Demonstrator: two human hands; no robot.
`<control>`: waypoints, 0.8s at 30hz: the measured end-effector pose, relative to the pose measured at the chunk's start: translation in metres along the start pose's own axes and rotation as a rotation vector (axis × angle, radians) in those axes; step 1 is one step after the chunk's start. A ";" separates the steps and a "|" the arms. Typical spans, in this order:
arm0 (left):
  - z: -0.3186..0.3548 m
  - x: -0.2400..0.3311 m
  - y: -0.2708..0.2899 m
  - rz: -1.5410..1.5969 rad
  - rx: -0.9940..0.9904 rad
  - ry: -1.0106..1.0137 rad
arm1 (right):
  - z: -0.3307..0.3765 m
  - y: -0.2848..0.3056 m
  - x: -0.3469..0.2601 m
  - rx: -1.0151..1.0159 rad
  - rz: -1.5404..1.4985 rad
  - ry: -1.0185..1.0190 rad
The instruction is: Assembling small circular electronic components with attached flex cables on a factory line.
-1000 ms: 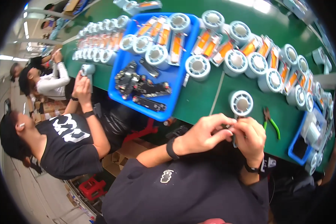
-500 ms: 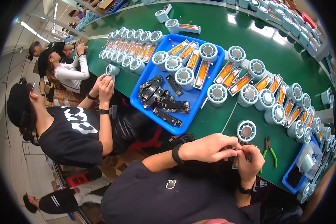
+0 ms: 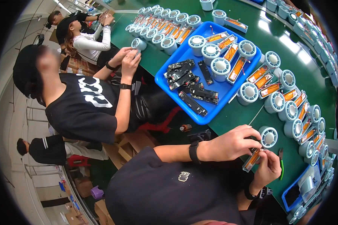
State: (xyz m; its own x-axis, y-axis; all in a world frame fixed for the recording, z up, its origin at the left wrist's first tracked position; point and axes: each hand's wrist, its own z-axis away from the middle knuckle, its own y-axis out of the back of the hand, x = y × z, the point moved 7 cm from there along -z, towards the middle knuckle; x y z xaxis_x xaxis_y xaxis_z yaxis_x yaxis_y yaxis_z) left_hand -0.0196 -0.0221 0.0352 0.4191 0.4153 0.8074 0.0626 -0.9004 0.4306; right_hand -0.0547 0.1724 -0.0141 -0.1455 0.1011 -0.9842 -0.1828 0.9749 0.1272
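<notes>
At the front edge of the table I have a pale blue handheld fan body [image 3: 269, 137] with a round slotted head. Its open handle [image 3: 252, 161] slants down between my hands, with orange and dark parts inside. My left hand [image 3: 229, 144] is closed, thumb and fingers pinching at the top of the handle beside the head. From the other side my right hand [image 3: 268, 168] pinches at the same spot; the small part between its fingertips is too hidden to name. Just right of that hand lie green-handled cutters [image 3: 281, 165].
A blue tray [image 3: 165, 80] holds black circuit boards [image 3: 193, 98] and several fan bodies [image 3: 220, 68]. Rows of fan bodies with orange batteries [image 3: 288, 78] run along the right. A smaller blue tray [image 3: 287, 200] stands near right. On the left, a co-worker [image 3: 82, 101] handles another fan body [image 3: 139, 44].
The view has swung, so the table sits further right and higher. My hands have moved apart slightly, and the fan's handle now shows between them. The cutters are now partly behind my right hand.
</notes>
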 end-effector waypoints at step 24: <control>-0.018 -0.011 -0.005 0.099 -0.080 0.064 | -0.021 -0.022 -0.032 -0.121 -0.060 0.204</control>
State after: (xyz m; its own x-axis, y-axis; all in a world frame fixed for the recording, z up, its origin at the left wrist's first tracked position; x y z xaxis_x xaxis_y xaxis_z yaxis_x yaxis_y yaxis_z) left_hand -0.0404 -0.0199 0.0312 0.3608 0.3344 0.8706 -0.0497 -0.9253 0.3760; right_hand -0.0661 0.1439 0.0167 -0.3221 -0.0100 -0.9466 -0.3107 0.9457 0.0957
